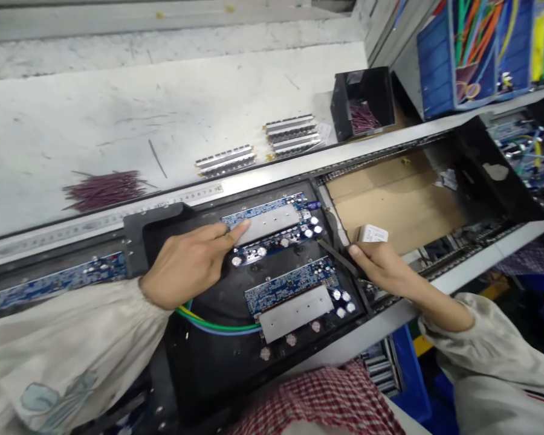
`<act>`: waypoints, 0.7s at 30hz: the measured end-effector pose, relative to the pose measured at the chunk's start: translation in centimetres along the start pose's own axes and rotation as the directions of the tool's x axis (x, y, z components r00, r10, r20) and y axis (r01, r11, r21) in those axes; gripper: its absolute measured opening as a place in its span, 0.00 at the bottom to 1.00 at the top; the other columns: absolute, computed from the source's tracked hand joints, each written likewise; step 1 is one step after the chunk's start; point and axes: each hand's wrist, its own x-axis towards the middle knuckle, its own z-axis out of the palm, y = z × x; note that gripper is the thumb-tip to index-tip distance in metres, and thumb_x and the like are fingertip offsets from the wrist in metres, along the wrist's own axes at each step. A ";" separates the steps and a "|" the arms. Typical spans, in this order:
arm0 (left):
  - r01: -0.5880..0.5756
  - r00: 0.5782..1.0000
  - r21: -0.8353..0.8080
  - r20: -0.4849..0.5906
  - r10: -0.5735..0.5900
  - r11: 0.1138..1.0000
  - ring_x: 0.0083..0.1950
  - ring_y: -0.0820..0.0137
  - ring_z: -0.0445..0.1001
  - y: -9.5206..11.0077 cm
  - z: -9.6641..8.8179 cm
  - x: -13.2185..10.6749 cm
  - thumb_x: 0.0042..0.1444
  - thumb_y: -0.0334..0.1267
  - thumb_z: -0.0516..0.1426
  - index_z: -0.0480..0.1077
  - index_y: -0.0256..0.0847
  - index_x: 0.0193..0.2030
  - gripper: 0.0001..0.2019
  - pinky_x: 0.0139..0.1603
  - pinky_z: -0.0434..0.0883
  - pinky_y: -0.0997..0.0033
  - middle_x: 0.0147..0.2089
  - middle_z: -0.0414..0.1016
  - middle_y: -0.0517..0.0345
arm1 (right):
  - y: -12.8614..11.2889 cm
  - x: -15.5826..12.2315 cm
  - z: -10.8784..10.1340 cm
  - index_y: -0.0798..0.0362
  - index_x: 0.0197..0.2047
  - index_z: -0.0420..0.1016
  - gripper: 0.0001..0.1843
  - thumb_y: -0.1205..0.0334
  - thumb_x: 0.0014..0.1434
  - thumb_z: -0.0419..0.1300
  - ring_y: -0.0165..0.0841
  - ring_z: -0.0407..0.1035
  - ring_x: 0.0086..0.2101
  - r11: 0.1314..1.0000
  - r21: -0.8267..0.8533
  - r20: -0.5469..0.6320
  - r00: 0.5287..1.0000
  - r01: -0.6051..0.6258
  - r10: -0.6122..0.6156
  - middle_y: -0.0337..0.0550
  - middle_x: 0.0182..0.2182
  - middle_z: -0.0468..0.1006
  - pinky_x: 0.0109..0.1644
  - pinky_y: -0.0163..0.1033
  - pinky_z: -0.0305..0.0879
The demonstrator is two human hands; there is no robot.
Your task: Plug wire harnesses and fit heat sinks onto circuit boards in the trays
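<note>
My left hand [190, 263] grips the left end of the upper circuit board [274, 246], one finger on its flat grey metal plate [274, 222]. From the right, my right hand [383, 266] holds a slim dark tool [338, 257] that looks like tweezers. Its tip points at the board's right lower corner, near the round silver capacitors; contact cannot be made out. A small white labelled block [374, 233] shows just behind my right fingers; whether they touch it is unclear. Closer to me lies a second blue circuit board [294, 299] with a similar plate.
Both boards lie in a black tray [217, 374]; green, yellow and blue wires [217, 326] run beside them. A cardboard-lined tray [381, 193] adjoins on the right. Behind are a ruler [194, 194], purple sleeves [106, 189], metal strips [226, 160] and a black bin [365, 99].
</note>
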 end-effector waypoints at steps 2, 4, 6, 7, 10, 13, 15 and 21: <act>0.000 1.000 0.015 0.010 0.000 1.000 0.33 0.74 0.69 -0.1 -0.1 -0.3 0.62 0.32 0.44 0.55 0.43 0.65 0.23 0.28 0.62 0.77 0.33 0.68 0.60 | -0.3 -0.5 1.1 0.50 0.21 0.52 0.26 0.44 0.65 0.36 0.29 0.58 0.20 0.998 0.053 -0.043 0.999 -0.027 0.030 0.37 0.16 0.61 0.26 0.37 0.53; -0.002 1.000 0.023 0.002 0.002 1.000 0.33 0.74 0.69 -0.3 0.1 -0.6 0.63 0.33 0.43 0.54 0.44 0.65 0.23 0.30 0.62 0.77 0.33 0.67 0.61 | -0.7 -0.5 1.5 0.50 0.21 0.51 0.26 0.44 0.65 0.36 0.28 0.56 0.20 0.996 0.083 -0.050 0.998 -0.037 0.042 0.36 0.17 0.59 0.26 0.36 0.52; 0.006 1.000 0.032 -0.025 -0.006 0.999 0.31 0.75 0.68 -0.6 0.4 -0.9 0.64 0.35 0.43 0.54 0.45 0.65 0.22 0.30 0.62 0.77 0.31 0.65 0.62 | -0.9 -0.4 1.6 0.50 0.22 0.51 0.24 0.46 0.66 0.38 0.28 0.56 0.20 0.996 0.088 -0.058 0.998 -0.023 0.028 0.36 0.18 0.59 0.27 0.36 0.52; 0.014 0.999 0.031 -0.042 -0.013 0.999 0.30 0.75 0.67 -0.7 0.6 -1.0 0.64 0.36 0.43 0.54 0.46 0.65 0.22 0.29 0.61 0.77 0.31 0.65 0.62 | -1.0 -0.3 1.6 0.50 0.22 0.51 0.23 0.48 0.66 0.39 0.27 0.56 0.20 0.996 0.083 -0.064 0.998 -0.013 0.018 0.36 0.18 0.59 0.27 0.36 0.52; 0.042 0.996 0.003 -0.073 -0.042 0.999 0.29 0.76 0.66 -0.9 1.0 -1.1 0.64 0.38 0.44 0.56 0.49 0.64 0.22 0.29 0.61 0.77 0.29 0.63 0.63 | -1.1 -0.3 1.7 0.51 0.23 0.53 0.22 0.51 0.67 0.39 0.27 0.56 0.21 0.998 0.060 -0.079 0.997 0.011 -0.006 0.37 0.19 0.61 0.29 0.35 0.52; 0.055 0.997 -0.046 -0.047 -0.057 0.997 0.29 0.74 0.66 -1.0 0.9 -0.9 0.63 0.39 0.43 0.57 0.47 0.64 0.22 0.30 0.62 0.75 0.28 0.62 0.62 | -1.2 -0.4 1.8 0.51 0.23 0.54 0.22 0.53 0.67 0.40 0.27 0.57 0.22 1.000 0.018 -0.093 0.996 0.014 -0.012 0.38 0.20 0.63 0.30 0.35 0.53; 0.044 0.999 -0.077 -0.006 -0.045 0.996 0.31 0.72 0.67 -1.0 0.7 -0.8 0.63 0.39 0.41 0.58 0.43 0.64 0.23 0.32 0.62 0.73 0.29 0.63 0.60 | -1.2 -0.3 1.9 0.52 0.23 0.56 0.21 0.54 0.67 0.40 0.28 0.58 0.23 1.000 -0.009 -0.094 0.995 0.011 -0.012 0.39 0.20 0.64 0.31 0.35 0.53; 0.091 0.996 -0.112 0.003 -0.092 0.989 0.30 0.73 0.66 -1.6 0.7 -1.9 0.62 0.40 0.43 0.56 0.50 0.64 0.23 0.35 0.63 0.75 0.28 0.62 0.61 | -1.7 -0.3 2.5 0.53 0.26 0.59 0.20 0.56 0.68 0.40 0.28 0.58 0.24 0.998 0.007 -0.047 0.997 0.057 -0.057 0.39 0.22 0.64 0.32 0.35 0.54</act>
